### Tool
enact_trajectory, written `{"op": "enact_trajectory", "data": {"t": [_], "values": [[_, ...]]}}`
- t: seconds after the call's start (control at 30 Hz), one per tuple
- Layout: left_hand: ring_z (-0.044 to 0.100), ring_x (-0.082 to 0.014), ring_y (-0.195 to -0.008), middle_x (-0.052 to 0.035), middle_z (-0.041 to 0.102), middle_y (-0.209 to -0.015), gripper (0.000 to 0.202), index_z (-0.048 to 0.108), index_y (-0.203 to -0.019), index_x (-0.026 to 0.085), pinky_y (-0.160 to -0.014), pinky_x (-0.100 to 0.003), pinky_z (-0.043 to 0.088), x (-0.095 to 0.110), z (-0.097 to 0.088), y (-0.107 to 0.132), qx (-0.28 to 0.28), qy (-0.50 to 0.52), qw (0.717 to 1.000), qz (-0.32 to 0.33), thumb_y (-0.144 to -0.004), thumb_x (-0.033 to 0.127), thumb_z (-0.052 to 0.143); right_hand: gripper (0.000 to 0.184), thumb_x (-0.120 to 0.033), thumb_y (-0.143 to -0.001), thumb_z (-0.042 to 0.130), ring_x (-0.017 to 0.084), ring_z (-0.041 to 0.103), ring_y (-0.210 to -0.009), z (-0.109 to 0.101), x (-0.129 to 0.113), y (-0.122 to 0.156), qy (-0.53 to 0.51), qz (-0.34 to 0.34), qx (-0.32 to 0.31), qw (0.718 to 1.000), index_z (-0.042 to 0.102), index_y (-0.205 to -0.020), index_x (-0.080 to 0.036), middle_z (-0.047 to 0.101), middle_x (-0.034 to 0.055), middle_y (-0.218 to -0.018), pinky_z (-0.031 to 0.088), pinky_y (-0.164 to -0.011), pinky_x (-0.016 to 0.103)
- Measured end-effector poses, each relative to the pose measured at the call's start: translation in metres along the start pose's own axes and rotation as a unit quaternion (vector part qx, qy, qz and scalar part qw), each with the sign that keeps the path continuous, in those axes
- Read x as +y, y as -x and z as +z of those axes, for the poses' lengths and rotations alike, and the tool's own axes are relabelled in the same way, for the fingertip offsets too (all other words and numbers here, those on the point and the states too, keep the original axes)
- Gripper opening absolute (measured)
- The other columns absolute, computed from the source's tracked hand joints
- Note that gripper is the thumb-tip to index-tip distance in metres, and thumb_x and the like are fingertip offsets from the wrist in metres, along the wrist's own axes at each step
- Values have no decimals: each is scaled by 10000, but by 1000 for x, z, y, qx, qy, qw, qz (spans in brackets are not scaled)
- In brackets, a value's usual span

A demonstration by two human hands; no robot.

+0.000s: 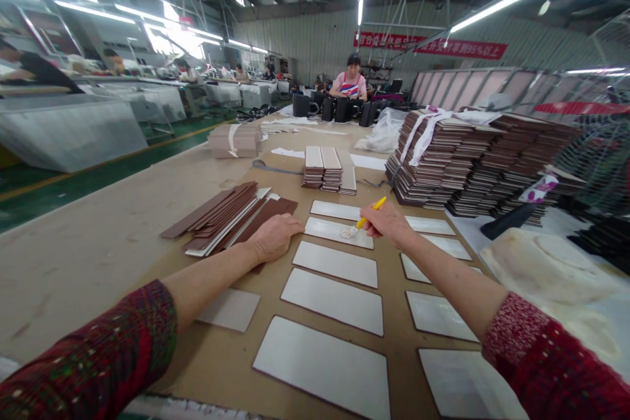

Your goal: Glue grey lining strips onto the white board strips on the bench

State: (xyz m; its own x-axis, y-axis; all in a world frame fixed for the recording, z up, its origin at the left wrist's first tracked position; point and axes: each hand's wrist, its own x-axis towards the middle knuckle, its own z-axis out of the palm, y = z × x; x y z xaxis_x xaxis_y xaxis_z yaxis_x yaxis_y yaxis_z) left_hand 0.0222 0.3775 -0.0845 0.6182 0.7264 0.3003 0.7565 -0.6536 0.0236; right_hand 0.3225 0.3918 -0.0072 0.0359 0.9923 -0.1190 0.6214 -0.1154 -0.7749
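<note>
My right hand (386,220) is closed around the yellow handle of a brush (370,211). White, wet-looking bristles touch a pale rectangular panel (325,230) in the middle column. At that panel's left end rests my left hand (278,236), fingers stretched toward its edge and partly hidden by the back of the hand. Beside it lies a fanned pile of brown and white panels (231,213). More pale panels (329,298) lie in a column toward me. A second column of panels (440,315), some shiny, runs under my right forearm.
Tall stacks of brown-edged panels (443,157) stand on the right, by a whitish container (546,266). Small panel stacks (322,167) and a tied bundle (235,141) sit farther back. Across the table a person (350,82) works behind black items (339,108).
</note>
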Motion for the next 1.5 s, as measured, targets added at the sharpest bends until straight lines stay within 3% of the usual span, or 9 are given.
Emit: {"op": "enact_trajectory", "data": {"t": [0.47,0.7,0.8,0.93,1.17,1.33,1.5], "values": [[602,-228,-1056,-60,699,-1165,420,705,-1114,184,-993,-383,476,-4,6,0,11,-7,1000,19,-807,17,473,151,-212,-809,626,105,520,-381,-39,34,8,-33,-7,41,999,651,-688,-126,600,5,-490,381,-348,179],[612,-229,-1049,-63,708,-1150,408,710,-1117,198,-951,-384,494,-5,7,1,17,-3,1000,18,-815,37,488,138,-203,-776,639,91,493,-366,-50,17,14,-82,-25,59,995,628,-659,-131,600,16,-490,361,-337,166],[619,-222,-1046,-58,713,-1152,410,713,-1113,199,-960,-381,497,-5,6,1,22,2,1000,15,-817,35,481,130,-238,-819,604,79,497,-382,-38,-3,15,-130,-45,56,989,640,-741,-140,616,-1,-536,388,-356,157],[626,-221,-1040,-65,719,-1147,411,700,-1132,178,-966,-384,505,-3,4,3,25,4,1000,13,-822,32,473,128,-244,-836,578,85,529,-409,-1,-26,9,-177,-58,21,982,649,-792,-146,635,-5,-569,433,-379,162],[635,-226,-1045,-57,722,-1140,362,708,-1115,196,-962,-386,511,-2,1,3,20,-1,1000,18,-871,71,471,154,-253,-884,589,101,574,-444,58,-38,-8,-180,-62,-8,982,645,-796,-139,631,-15,-586,479,-406,186],[634,-226,-1039,-50,719,-1148,381,710,-1119,210,-954,-389,515,-4,2,3,22,1,1000,22,-863,61,471,217,-302,-931,629,97,585,-479,69,-37,-11,-129,-51,-27,990,639,-798,-132,622,-30,-600,500,-448,202],[632,-226,-1022,-48,721,-1138,374,721,-1089,201,-946,-387,514,-5,4,3,28,0,999,27,-861,56,462,244,-298,-920,646,93,565,-463,54,-33,-10,-70,-49,-32,996,628,-740,-134,612,-34,-577,478,-436,199]]}}
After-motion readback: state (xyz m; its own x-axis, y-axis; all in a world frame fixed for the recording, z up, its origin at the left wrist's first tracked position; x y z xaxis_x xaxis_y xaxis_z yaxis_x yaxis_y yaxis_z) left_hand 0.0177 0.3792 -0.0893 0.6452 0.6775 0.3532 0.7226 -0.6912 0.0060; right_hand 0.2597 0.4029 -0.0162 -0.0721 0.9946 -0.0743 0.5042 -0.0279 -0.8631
